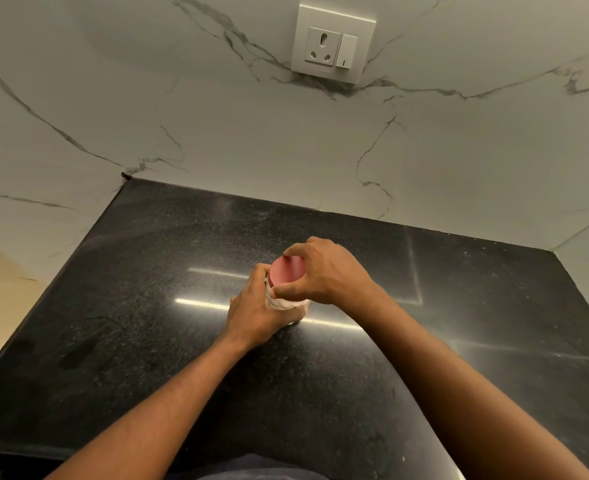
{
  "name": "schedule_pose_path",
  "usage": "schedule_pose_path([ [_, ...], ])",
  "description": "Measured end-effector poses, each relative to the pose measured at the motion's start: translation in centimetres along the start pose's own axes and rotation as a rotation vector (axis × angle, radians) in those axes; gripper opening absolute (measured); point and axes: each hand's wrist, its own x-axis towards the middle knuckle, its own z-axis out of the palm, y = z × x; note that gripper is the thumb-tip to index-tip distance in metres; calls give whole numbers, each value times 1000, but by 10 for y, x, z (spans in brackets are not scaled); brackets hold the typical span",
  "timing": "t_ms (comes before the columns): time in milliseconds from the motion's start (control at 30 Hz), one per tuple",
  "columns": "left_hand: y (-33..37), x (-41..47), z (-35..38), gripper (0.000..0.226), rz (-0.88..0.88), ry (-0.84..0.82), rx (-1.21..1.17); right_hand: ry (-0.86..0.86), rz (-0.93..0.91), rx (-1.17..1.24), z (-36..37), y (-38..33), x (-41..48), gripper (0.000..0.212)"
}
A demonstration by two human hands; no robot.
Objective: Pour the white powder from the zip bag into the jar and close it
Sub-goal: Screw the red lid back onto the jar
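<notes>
A clear ribbed jar (286, 304) stands upright in the middle of the black counter (147, 306). A pink round lid (287, 270) sits on top of it. My left hand (255, 313) wraps around the jar's body from the left. My right hand (324, 268) grips the lid's rim from above and the right, fingers curled round it. Most of the jar's body is hidden behind my hands. No zip bag is in view.
A white marble-patterned wall rises behind the counter, with a white socket and switch plate (332, 43) high up. The counter's left edge (43, 292) drops off beside a beige floor area.
</notes>
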Motion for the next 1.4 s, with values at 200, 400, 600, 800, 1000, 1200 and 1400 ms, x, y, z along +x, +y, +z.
schedule_pose_path([
  [200,-1,1,-1,84,23,-8,-1,-34,124,-161,-1,-10,14,83],
  [400,-1,3,0,87,10,-24,15,-132,-28,-111,-9,-6,16,89],
  [600,-1,4,0,87,11,-33,14,-140,-87,-139,-10,-4,23,90],
  [800,0,2,1,87,22,-15,9,-40,67,-198,0,-9,26,68],
  [1000,-1,4,0,86,34,-7,26,56,72,-359,-9,-8,22,73],
  [1200,-2,5,0,88,40,-4,49,-289,-281,-156,-15,-5,12,77],
  [1400,1,3,-1,86,33,-9,40,-4,138,-300,1,-11,26,77],
])
